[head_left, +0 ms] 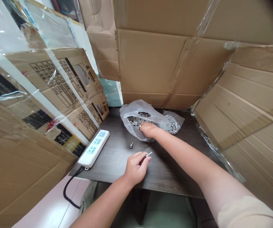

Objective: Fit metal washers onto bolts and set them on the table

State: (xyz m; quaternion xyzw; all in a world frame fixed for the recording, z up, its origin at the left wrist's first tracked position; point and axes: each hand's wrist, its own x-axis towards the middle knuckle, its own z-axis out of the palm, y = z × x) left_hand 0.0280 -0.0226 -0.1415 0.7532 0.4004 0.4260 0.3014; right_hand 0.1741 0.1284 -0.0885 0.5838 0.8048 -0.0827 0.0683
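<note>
Your left hand (136, 166) pinches a slim metal rod (149, 154) over the near tabletop (168, 177). Your right hand (148, 130) is in the far plastic bag (156, 118) of metal parts (134, 120); its grip cannot be told.

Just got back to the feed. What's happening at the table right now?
A person is working with both bare hands. The left hand pinches a thin, silver metal rod above the dark brown table. The right hand is at the mouth of a translucent plastic bag of small metal parts, its fingertips partly hidden. A small, silver metal fitting lies on the table, in front of the bag.
</note>
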